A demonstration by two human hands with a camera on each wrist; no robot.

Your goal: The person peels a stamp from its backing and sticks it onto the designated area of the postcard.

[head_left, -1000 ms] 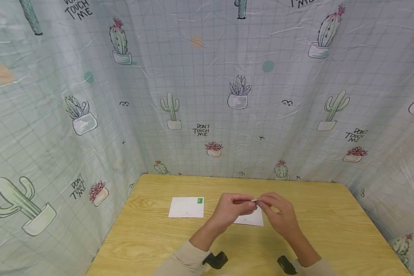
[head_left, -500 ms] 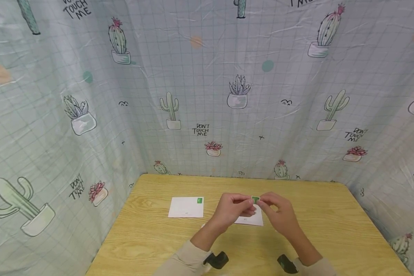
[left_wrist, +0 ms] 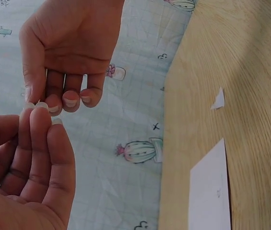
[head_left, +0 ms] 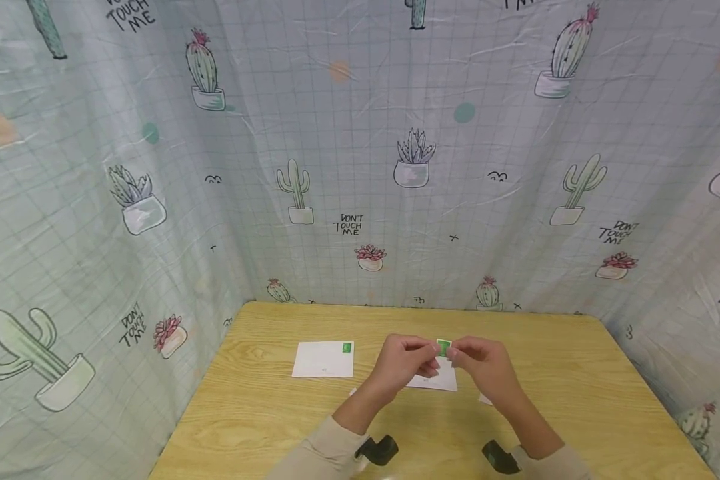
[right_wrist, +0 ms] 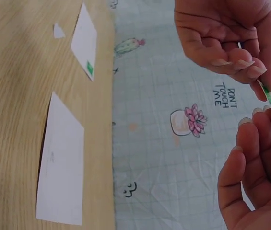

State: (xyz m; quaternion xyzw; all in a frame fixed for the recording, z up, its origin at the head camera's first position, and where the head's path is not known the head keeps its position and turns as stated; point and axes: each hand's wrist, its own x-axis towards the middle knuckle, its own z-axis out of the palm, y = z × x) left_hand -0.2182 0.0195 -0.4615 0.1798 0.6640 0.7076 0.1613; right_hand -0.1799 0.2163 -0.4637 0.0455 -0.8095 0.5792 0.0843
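Note:
In the head view my left hand [head_left: 401, 365] pinches the left edge of a small green stamp [head_left: 444, 347] between thumb and fingertips. My right hand [head_left: 489, 370] pinches the stamp's right edge, so both hands hold it stretched between them, green face showing. Seen from the right wrist, the stamp [right_wrist: 268, 96] is nearly edge-on between the fingertips. Below the hands a white envelope [head_left: 435, 382] lies on the table, partly hidden by them. To the left lies a second white envelope [head_left: 321, 360], with a green stamp [head_left: 347, 347] in its top right corner.
Small white paper scraps lie on the wooden table [head_left: 264, 413]: one scrap [head_left: 485, 399] by the right wrist, another scrap [head_left: 353, 392] by the left forearm. A curtain [head_left: 360, 133] printed with cacti hangs behind the table and along both sides.
Held by both hands throughout, the stamp has turned from nearly edge-on to showing its green face. The hands have shifted slightly, and the paper scraps near the forearms show more.

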